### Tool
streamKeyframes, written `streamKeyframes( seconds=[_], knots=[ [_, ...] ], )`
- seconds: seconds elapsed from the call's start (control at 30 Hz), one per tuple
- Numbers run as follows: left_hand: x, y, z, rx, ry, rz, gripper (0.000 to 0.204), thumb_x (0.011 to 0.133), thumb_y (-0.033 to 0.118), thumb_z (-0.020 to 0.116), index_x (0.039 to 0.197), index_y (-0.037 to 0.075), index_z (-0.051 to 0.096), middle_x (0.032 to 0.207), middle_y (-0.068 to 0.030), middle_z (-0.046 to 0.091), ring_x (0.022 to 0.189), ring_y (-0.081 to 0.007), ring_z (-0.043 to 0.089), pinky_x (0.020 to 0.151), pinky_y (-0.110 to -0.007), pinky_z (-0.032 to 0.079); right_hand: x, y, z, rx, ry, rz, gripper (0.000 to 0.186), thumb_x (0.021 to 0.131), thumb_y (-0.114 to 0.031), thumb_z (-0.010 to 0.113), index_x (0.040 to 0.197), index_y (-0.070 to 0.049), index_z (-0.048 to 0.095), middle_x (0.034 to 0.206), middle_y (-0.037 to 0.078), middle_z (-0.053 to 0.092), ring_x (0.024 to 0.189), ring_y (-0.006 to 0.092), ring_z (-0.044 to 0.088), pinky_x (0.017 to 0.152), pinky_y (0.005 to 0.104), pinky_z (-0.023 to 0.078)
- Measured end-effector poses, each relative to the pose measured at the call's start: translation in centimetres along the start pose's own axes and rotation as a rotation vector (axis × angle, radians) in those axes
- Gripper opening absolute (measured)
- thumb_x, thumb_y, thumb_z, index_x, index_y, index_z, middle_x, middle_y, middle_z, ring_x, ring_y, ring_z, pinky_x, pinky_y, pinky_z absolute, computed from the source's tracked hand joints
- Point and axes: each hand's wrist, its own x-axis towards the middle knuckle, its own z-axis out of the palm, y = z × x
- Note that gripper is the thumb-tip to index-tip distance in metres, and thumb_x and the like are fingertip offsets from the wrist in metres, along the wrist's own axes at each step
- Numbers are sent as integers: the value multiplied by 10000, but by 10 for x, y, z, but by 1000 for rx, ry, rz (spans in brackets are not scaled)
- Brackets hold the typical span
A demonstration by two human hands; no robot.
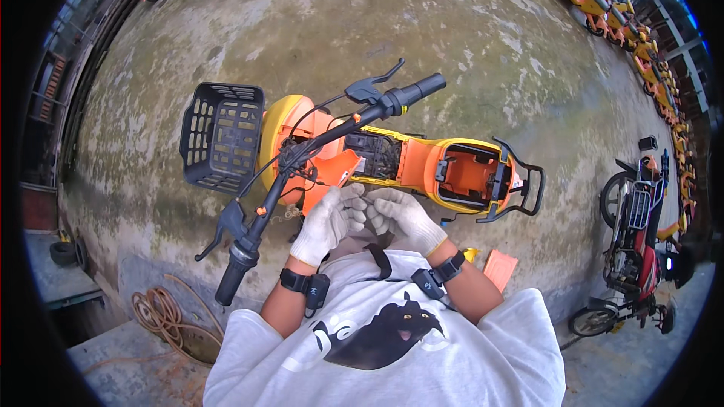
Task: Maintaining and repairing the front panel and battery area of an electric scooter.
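Observation:
My gloved left hand (337, 220) and gloved right hand (394, 215) meet in front of my body, fingers curled close together; what they hold, if anything, is too small to make out. Just beyond them stands a yellow and orange electric scooter (415, 166), with handlebars (332, 136) and cables crossing its front, a black basket (221, 139) at its left and an orange front panel (320, 188) hanging loose beside my left hand. Its floorboard shows dark inner parts (373, 157), and the orange seat compartment (467, 175) is uncovered.
A red motorbike (645, 256) stands at right. Rows of similar scooters (596, 7) line the top and right. A coiled hose (154, 309) and tyres (64, 255) lie at lower left. An orange panel (499, 267) lies on the concrete floor (377, 22) behind my right arm.

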Motion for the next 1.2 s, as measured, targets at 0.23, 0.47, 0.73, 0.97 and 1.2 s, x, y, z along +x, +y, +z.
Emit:
streamKeyframes(
  seconds=[0.23,0.47,0.73,0.97,1.2],
  knots=[
    [-6,-12,-39,516,691,162,287,937,203,650,1106,-3,543,718,5,547,532,-70,464,479,-230,379,-6,-10,-2,-71,27,1,271,956,-147,635,1200,-32,604,908,57,687,728,138,651,665,273,544],
    [2,-26,-78,846,1074,710,308,871,133,735,1032,-43,541,692,5,550,588,-62,472,541,-285,425,-5,-16,0,-75,44,4,258,947,-153,647,1178,-44,612,905,51,686,725,135,650,657,276,540],
    [35,-6,-107,1066,635,265,309,866,160,742,1092,14,590,540,38,494,528,-49,431,498,-281,360,0,-16,-4,-137,31,32,309,954,-179,649,1218,-31,589,908,57,676,723,139,644,653,286,546],
    [29,-7,-85,743,512,405,230,920,240,679,987,20,667,801,14,658,697,-67,574,633,-261,470,3,-14,-3,-144,22,15,257,978,-143,593,1199,-13,588,902,76,670,716,138,648,645,281,565],
    [-3,-6,-72,1079,461,333,267,926,281,662,994,24,661,795,-15,658,708,-101,599,661,-276,487,29,-9,1,-181,32,40,274,976,-155,598,1205,-7,581,900,70,666,712,143,640,636,284,555]
  ],
)
